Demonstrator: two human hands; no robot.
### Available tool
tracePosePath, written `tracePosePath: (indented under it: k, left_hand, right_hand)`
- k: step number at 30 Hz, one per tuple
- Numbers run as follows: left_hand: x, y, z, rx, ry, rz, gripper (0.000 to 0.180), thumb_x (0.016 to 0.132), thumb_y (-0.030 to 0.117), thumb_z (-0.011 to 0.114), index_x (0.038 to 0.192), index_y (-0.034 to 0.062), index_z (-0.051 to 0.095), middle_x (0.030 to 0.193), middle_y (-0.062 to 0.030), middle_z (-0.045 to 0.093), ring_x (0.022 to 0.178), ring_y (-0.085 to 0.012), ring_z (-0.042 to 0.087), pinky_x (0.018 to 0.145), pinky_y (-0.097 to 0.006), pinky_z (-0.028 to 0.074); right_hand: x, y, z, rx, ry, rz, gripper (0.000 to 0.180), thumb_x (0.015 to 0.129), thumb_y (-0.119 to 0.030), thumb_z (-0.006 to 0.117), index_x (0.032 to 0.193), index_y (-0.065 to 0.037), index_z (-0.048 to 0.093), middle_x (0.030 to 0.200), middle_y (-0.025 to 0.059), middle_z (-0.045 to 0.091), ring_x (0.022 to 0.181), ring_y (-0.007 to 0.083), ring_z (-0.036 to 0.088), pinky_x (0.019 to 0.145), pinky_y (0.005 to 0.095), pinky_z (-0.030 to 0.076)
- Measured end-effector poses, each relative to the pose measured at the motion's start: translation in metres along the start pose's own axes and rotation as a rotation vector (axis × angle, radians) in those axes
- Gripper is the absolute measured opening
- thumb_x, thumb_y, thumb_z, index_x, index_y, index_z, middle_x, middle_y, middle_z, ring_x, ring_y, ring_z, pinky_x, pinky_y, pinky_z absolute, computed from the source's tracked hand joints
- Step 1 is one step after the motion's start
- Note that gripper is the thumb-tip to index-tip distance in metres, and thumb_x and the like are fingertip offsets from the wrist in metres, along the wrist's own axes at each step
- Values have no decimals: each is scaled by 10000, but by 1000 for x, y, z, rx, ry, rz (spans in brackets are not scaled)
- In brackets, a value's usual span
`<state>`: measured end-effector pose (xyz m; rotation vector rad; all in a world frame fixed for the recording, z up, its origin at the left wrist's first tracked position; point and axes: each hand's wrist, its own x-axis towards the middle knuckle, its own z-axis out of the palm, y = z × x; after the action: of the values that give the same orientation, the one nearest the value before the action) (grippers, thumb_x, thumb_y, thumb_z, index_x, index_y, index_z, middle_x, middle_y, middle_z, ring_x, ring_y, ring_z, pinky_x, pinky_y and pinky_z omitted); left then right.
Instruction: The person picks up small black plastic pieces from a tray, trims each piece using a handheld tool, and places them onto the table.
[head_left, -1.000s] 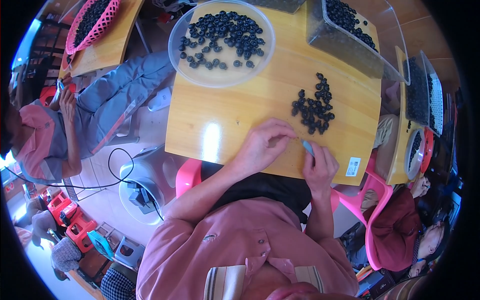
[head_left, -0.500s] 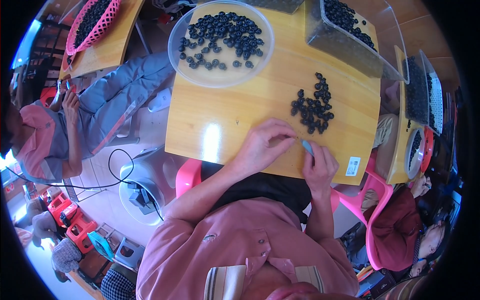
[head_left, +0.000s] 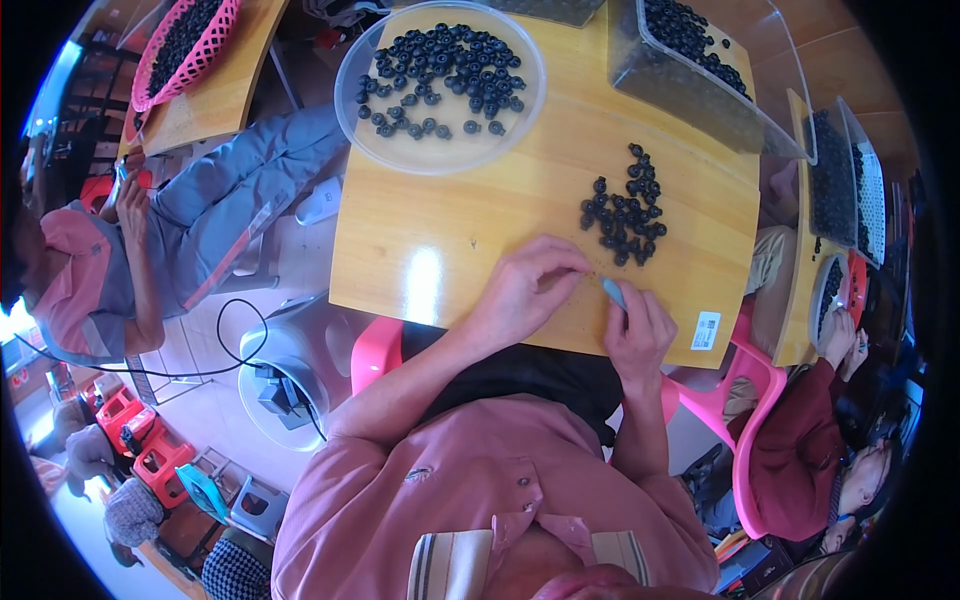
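Supporting two clear bins (head_left: 685, 97) (one partly visible) and one round tray (head_left: 420, 158), the table (head_left: 400, 220) also holds one loose pile of black parts (head_left: 634, 210), too crowded to count. Left hand (head_left: 525, 293): fingertips nearly together, contents unclear. Right hand (head_left: 640, 332): closed around one blue tool (head_left: 613, 292), near the pile; probably light, stiff, best gripped mid-length.

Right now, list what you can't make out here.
Head view: whether the left hand pinches anything; too small.
Head view: lower part of the blue tool; the right hand covers it.
Head view: far end of the clear box; cut off by the top edge.
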<state>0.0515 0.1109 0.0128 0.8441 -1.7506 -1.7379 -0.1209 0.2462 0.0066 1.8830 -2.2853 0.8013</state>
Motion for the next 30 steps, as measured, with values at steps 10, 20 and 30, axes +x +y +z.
tracePosePath:
  k: [10,20,30]
  left_hand:
    - [0,0,-1,6,16,7,201,937,-71,688,1094,21,772,1163,-110,709,1079,-222,712,922,-315,566]
    - [46,54,-83,514,361,352,239,913,-39,734,1146,14,742,1216,-129,735,1164,-267,698,1002,-354,548]
    - [29,17,-40,686,177,342,315,910,19,777,1220,53,729,1152,-141,711,1043,-262,689,872,-345,556]
  right_hand:
    - [1,-1,1,14,9,9,235,848,-24,759,1080,-57,745,752,86,601,621,286,634,549,406,493]
    - [-2,-3,-3,76,16,29,184,851,28,745,1024,-34,731,784,109,647,655,311,651,578,416,495]
    - [-2,5,0,76,130,33,205,838,-20,767,1039,-59,751,765,78,628,633,277,640,559,398,498]
